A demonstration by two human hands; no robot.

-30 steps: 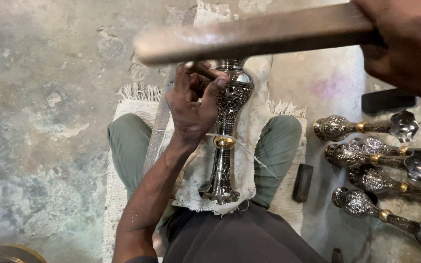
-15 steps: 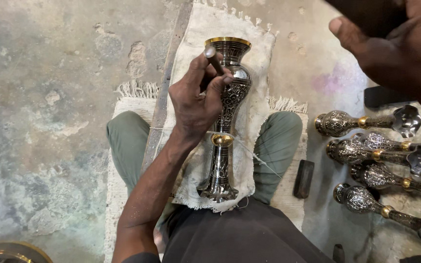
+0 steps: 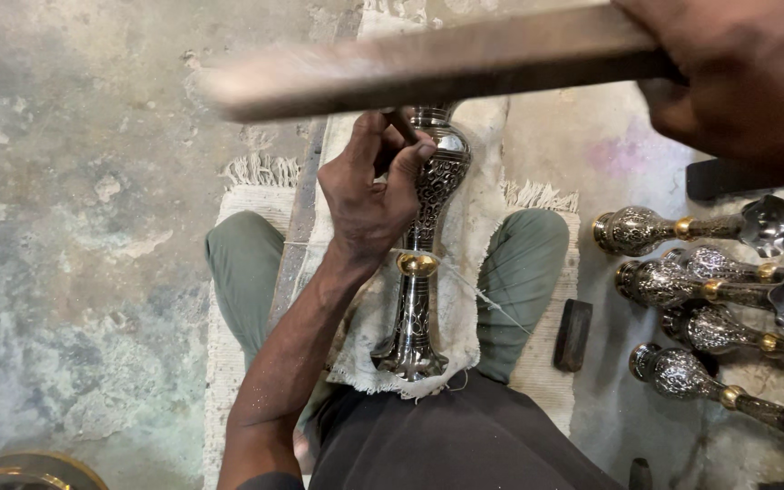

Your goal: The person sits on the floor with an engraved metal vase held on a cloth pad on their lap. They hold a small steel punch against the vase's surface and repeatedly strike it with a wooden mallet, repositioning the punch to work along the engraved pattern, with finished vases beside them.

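A person sits on the floor, seen from above, with an engraved metal vase [image 3: 419, 263] lying along a pale cloth [image 3: 465, 308] between the knees. The left hand [image 3: 369, 195] rests on the vase's bulb, its fingers [image 3: 407, 163] pinched shut around a thin dark chisel [image 3: 399, 122] whose tip appears to meet the metal just below the rim. The right hand [image 3: 746, 82] is closed tight around a long wooden stick [image 3: 428, 68], blurred, passing just above the left fingers.

A likely risk: the stick could land off the chisel head and strike the left fingers, which sit directly beneath it, or the chisel could skid and scar the pattern. The vase might also roll on the loose cloth.

Four similar vases [image 3: 682, 299] lie well to the right of the left fingers.
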